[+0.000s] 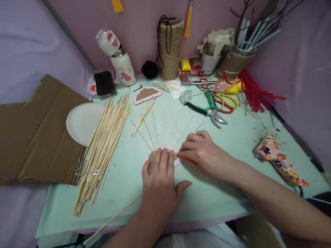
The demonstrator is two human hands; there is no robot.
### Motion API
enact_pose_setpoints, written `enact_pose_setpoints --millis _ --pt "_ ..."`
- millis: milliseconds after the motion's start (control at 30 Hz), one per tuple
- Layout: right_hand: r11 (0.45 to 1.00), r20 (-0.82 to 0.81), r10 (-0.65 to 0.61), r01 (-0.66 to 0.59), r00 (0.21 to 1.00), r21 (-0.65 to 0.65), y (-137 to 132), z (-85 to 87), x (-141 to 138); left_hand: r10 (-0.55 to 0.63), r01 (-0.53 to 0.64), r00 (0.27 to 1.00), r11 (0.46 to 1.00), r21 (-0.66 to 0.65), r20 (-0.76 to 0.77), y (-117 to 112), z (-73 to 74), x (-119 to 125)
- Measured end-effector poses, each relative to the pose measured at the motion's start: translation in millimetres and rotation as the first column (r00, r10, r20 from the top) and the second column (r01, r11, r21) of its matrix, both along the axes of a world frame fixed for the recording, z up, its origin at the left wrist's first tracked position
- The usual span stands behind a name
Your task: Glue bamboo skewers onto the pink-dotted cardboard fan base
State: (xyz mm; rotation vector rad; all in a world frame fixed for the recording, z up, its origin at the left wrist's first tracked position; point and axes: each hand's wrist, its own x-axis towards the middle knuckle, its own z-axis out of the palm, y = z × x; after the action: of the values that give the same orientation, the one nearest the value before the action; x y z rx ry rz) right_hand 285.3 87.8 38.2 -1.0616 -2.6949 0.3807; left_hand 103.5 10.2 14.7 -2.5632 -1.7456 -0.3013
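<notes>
A half-round piece of cardboard [152,164] with a pink patterned rim lies before me on the table, and several thin bamboo sticks [148,130] fan out from its curved edge. My left hand [161,179] rests flat on this piece, fingers stretched out and pressing across the stick ends. At the piece's right side my right hand [200,151] is closed, thumb and fingertips pinching a short bamboo stick [173,152] that lies across the cardboard. Part of that stick is hidden by the fingers. One long bamboo stick [113,217] runs out from beneath my left wrist.
To the left lie a bamboo stick bundle [103,148], a paper plate [84,122] and corrugated cardboard [38,137]. Behind are a second half-round piece [147,94], green-handled pruners [207,109], scissors [227,101] and a twine spool [172,51]. A patterned glue gun [281,160] lies right.
</notes>
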Motion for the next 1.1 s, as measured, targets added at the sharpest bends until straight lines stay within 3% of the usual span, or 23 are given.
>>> enact_pose_setpoints --millis 167,500,1100 --pt "0.992 0.042 0.021 -0.026 0.999 0.122 -5.6 -0.4 -2.8 0.008 -0.009 1.000 1.000 0.015 0.016 -0.2 0.7 1.1" --pt "0.973 0.115 0.028 -0.053 0.993 0.226 -9.3 0.8 -5.2 -0.016 0.016 1.000 1.000 0.010 0.023 -1.1 0.3 -2.6" --pt "0.944 0.133 0.038 -0.080 0.990 0.321 -12.1 -6.6 -7.1 -0.020 0.019 1.000 0.999 0.047 0.009 -1.3 -0.4 -2.7"
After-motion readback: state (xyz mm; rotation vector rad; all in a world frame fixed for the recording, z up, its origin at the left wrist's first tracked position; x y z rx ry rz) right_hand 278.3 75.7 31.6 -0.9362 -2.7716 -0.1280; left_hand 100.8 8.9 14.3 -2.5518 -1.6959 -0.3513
